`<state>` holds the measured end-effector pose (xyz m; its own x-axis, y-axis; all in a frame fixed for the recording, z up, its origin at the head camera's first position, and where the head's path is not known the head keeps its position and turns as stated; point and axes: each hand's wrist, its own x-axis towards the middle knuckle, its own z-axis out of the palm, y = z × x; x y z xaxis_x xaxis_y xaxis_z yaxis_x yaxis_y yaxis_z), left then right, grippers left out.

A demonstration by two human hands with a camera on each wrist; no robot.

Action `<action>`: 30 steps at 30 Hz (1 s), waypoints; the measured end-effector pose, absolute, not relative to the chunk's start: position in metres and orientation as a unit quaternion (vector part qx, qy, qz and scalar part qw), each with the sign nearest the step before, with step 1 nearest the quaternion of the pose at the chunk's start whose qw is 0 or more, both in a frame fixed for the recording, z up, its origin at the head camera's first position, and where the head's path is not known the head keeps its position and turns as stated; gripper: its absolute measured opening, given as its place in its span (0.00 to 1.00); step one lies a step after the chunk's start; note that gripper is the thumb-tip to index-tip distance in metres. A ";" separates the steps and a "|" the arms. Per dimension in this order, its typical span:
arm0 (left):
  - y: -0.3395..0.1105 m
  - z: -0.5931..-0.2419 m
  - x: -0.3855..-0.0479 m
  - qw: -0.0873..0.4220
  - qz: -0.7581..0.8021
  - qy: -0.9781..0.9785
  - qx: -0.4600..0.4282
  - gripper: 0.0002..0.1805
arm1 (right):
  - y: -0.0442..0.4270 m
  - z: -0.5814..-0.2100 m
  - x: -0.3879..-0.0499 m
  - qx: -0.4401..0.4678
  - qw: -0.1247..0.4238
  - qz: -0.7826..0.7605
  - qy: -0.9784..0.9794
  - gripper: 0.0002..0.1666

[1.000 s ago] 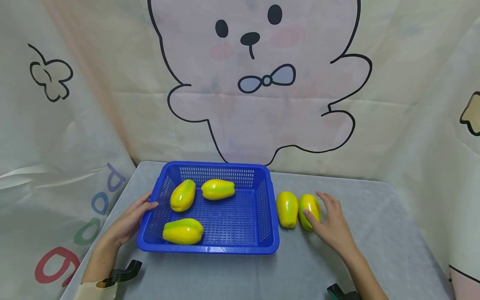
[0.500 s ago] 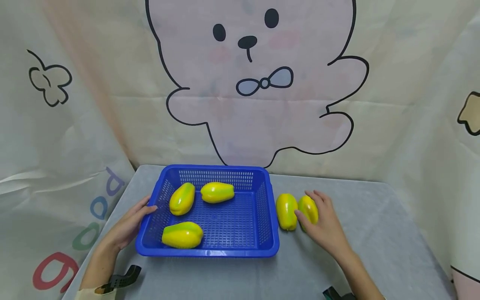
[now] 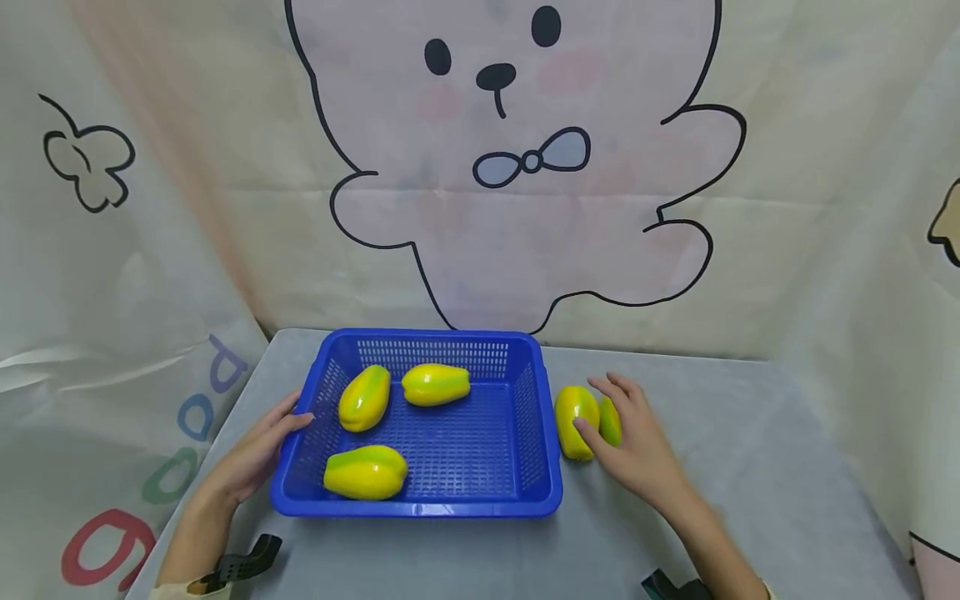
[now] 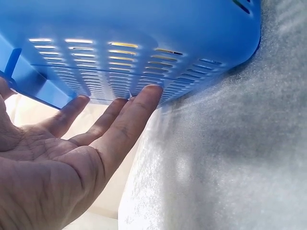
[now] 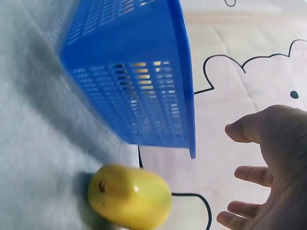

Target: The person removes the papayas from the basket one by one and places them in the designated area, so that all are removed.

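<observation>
The blue basket holds three yellow-green papaya-like fruits, one at its front left and two further back. My left hand is at the basket's left side, thumb on the rim; in the left wrist view the straight fingers of that hand touch the slotted wall. Right of the basket stand two more fruits side by side, the nearer one and another partly hidden behind my right hand. That right hand hovers over them, fingers spread, holding nothing; the right wrist view shows the hand apart from a fruit.
A grey cloth covers the table. Behind it hangs a pale curtain with a cartoon animal drawing, and more printed cloth hangs at the left. Dark straps are at both wrists.
My right hand has moved left, from the outer fruit to over the pair, now covering much of the outer one. The left hand and the basket have stayed in place.
</observation>
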<state>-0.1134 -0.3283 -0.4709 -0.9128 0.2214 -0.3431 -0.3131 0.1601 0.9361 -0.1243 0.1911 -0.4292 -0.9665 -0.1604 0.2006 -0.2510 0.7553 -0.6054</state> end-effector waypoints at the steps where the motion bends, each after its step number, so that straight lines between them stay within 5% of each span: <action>1: -0.329 -0.471 -0.113 0.211 0.644 0.735 -0.032 0.41 | 0.188 -0.431 -0.123 0.112 0.067 0.335 -0.933 0.36; 30: -0.328 -0.472 -0.115 0.215 0.641 0.736 -0.033 0.41 | 0.136 -0.408 -0.136 0.166 0.033 0.303 -0.938 0.35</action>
<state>-0.1154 -0.3282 -0.4719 -0.9056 0.2267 -0.3585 -0.3241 0.1752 0.9296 -0.1361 0.1361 -0.4080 -0.9426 -0.2916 0.1630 -0.3318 0.7605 -0.5581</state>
